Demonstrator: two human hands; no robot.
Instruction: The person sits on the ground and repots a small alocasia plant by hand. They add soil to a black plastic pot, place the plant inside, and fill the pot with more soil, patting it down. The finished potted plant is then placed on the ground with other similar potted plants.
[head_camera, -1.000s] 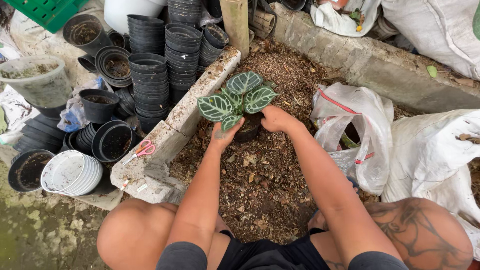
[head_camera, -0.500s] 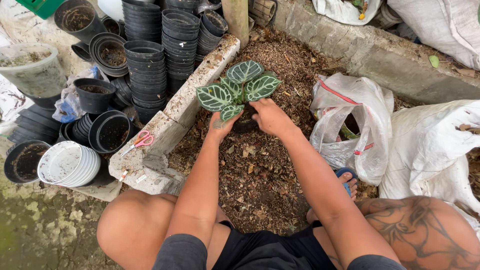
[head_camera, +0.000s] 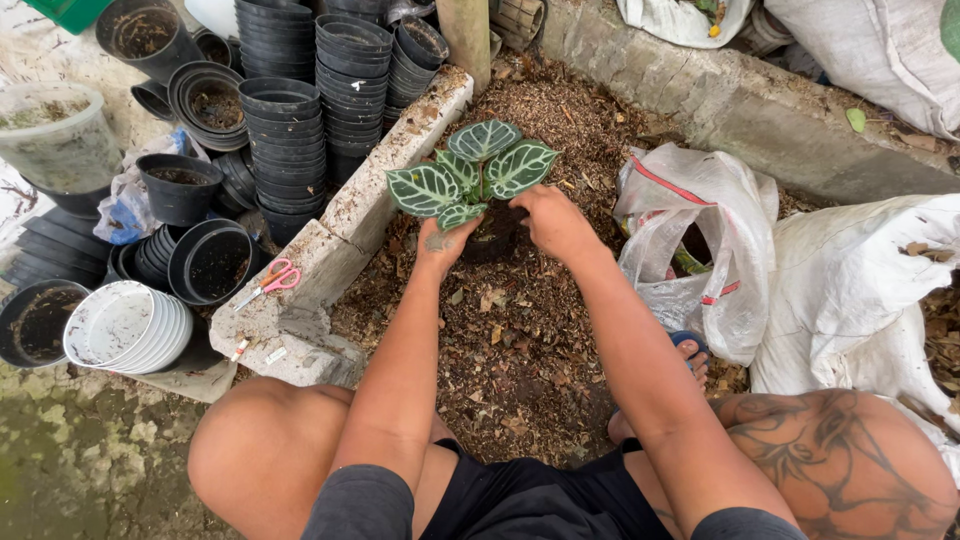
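A small plant (head_camera: 470, 170) with dark green, white-veined leaves stands in a black pot (head_camera: 492, 236) on a bed of brown wood-chip mix (head_camera: 510, 330). My left hand (head_camera: 443, 243) is against the pot's left side, partly under the leaves. My right hand (head_camera: 553, 222) cups the pot's right side and rim. Both hands grip the pot, and most of it is hidden behind them and the foliage.
A rough concrete border (head_camera: 340, 240) runs left of the bed, with pink-handled scissors (head_camera: 268, 281) on it. Stacks of black pots (head_camera: 280, 130) and white saucers (head_camera: 125, 325) stand further left. White plastic bags (head_camera: 700, 230) and sacks (head_camera: 860, 290) lie to the right.
The view has shifted slightly. My hands stay on the pot, which sits a little lower in the mix; the plant has barely moved.
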